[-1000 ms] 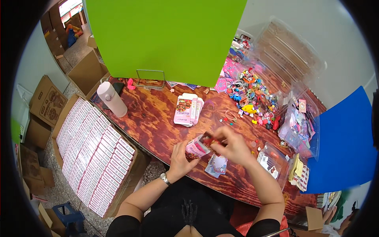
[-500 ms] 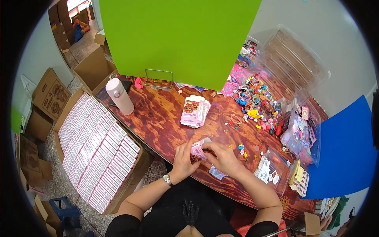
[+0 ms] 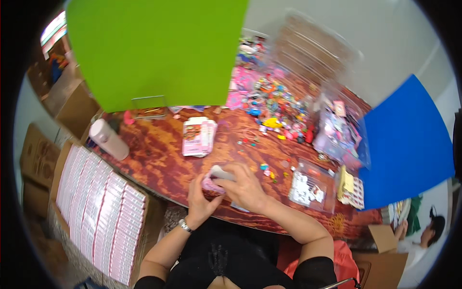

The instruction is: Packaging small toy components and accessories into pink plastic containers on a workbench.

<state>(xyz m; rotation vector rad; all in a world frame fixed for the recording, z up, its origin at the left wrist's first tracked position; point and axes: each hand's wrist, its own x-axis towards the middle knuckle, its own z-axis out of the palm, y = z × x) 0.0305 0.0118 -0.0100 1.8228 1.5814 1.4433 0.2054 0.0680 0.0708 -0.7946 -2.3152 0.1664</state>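
A small pink cardboard box (image 3: 210,187) is held upright near the table's front edge, its white inner flap (image 3: 221,173) standing up at the mouth. My left hand (image 3: 201,202), with a watch at the wrist, wraps round the box's left side. At the opening, my right hand (image 3: 246,189) has its thumb and fingers closed about the flap; whether they also hold something small I cannot make out. Beyond my hands lies a stack of flat pink boxes (image 3: 193,140). Partly hidden under my right hand is a bluish packet (image 3: 239,207).
At left stand a pink bottle (image 3: 109,139) and a large carton of packed boxes (image 3: 98,207). Small colourful trinkets (image 3: 276,103) heap at the back right, beside a clear bin of packets (image 3: 339,127). A clear tray (image 3: 315,188) holds white pieces. Another person (image 3: 428,236) sits far right.
My view has turned to the right, so the scene sits further left. The box is still between both hands; its top flap now shows more, with my right fingers at it.
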